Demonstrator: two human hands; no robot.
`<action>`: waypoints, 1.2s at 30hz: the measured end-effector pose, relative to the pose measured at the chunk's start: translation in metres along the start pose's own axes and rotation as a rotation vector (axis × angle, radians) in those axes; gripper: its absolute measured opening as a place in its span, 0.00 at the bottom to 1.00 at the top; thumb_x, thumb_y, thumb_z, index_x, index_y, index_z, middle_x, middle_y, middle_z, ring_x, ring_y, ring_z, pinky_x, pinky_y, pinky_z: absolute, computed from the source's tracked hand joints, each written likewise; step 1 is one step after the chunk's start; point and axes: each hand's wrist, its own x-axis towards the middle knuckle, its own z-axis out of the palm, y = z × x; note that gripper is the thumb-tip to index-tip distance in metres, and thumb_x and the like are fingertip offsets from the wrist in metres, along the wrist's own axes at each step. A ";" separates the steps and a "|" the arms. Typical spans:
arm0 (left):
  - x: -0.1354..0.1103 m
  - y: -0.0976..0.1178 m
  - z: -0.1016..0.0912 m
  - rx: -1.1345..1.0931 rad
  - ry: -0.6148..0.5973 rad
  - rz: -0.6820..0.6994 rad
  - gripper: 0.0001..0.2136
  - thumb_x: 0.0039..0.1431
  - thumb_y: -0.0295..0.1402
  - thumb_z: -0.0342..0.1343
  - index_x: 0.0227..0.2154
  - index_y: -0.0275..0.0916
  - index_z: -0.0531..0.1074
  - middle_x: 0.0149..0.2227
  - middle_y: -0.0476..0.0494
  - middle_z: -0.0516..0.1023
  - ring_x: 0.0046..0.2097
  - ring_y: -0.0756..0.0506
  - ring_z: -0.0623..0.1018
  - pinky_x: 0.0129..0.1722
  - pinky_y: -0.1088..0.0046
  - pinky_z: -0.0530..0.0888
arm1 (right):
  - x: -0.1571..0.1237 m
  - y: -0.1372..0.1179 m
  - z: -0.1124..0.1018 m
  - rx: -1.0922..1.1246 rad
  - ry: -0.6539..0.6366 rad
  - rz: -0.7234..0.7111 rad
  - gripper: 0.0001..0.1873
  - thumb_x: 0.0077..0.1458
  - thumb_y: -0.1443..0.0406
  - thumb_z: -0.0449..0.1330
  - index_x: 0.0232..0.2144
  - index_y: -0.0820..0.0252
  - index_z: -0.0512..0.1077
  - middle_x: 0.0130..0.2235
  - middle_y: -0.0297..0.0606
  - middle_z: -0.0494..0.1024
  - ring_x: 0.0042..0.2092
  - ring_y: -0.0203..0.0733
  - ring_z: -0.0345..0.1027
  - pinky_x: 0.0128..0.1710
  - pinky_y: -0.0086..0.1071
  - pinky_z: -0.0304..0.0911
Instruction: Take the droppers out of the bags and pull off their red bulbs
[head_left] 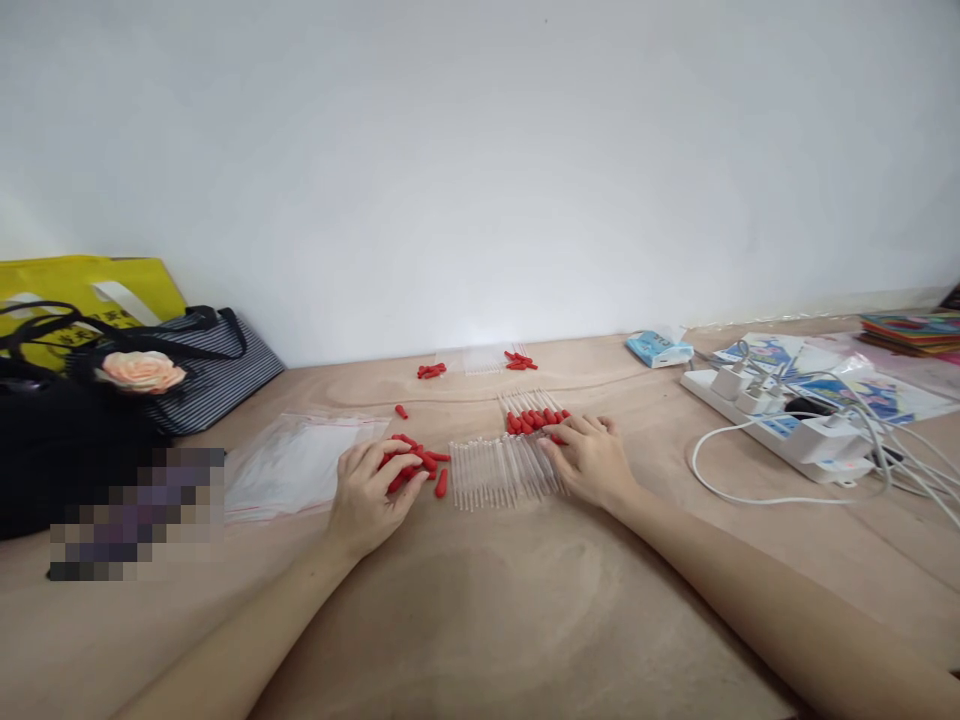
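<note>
My left hand (377, 498) curves over a loose pile of red rubber bulbs (405, 470), fingers apart and fingertips touching the pile. Right of it, a row of clear, thin glass droppers (491, 472) lies side by side on the table. Behind them is a second group of droppers (529, 402) with red bulbs (529, 421) lined up at their near ends. My right hand (592, 460) is at the right end of that line, thumb and fingers closed around a red bulb (558, 436). Its fingers partly hide that bulb and the nearby droppers.
Clear zip bags (300, 465) lie at left, near a striped bag (210, 375) and a yellow bag (142, 285). More red bulbs (519, 360) lie near the wall. At right are a tissue pack (658, 348) and a power strip (780, 425) with looping white cables (701, 470).
</note>
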 end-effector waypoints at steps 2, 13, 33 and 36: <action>0.000 0.000 0.000 -0.002 -0.001 0.002 0.03 0.51 0.33 0.54 0.27 0.42 0.72 0.34 0.45 0.74 0.39 0.44 0.72 0.40 0.63 0.64 | 0.003 0.007 0.001 -0.022 0.033 0.051 0.12 0.55 0.61 0.50 0.33 0.56 0.73 0.32 0.37 0.74 0.37 0.41 0.63 0.41 0.38 0.46; -0.001 0.001 0.006 -0.019 -0.020 0.030 0.04 0.51 0.31 0.54 0.25 0.41 0.73 0.34 0.45 0.73 0.39 0.45 0.71 0.41 0.65 0.63 | 0.036 0.011 0.007 -0.167 -0.261 0.078 0.13 0.53 0.58 0.51 0.32 0.55 0.74 0.35 0.40 0.72 0.41 0.44 0.60 0.42 0.41 0.43; 0.016 0.061 0.023 -1.009 -0.286 -0.749 0.14 0.51 0.38 0.54 0.38 0.37 0.72 0.32 0.45 0.77 0.32 0.48 0.76 0.32 0.73 0.73 | 0.012 -0.040 0.004 0.243 0.124 -0.172 0.08 0.53 0.62 0.54 0.30 0.55 0.74 0.26 0.33 0.70 0.32 0.35 0.58 0.41 0.37 0.44; 0.016 0.085 0.025 -1.314 -0.223 -1.030 0.15 0.48 0.38 0.57 0.38 0.35 0.70 0.33 0.44 0.77 0.34 0.48 0.76 0.37 0.71 0.74 | 0.004 -0.060 0.004 0.257 0.148 -0.291 0.08 0.52 0.64 0.54 0.28 0.57 0.73 0.25 0.33 0.69 0.31 0.35 0.57 0.41 0.37 0.46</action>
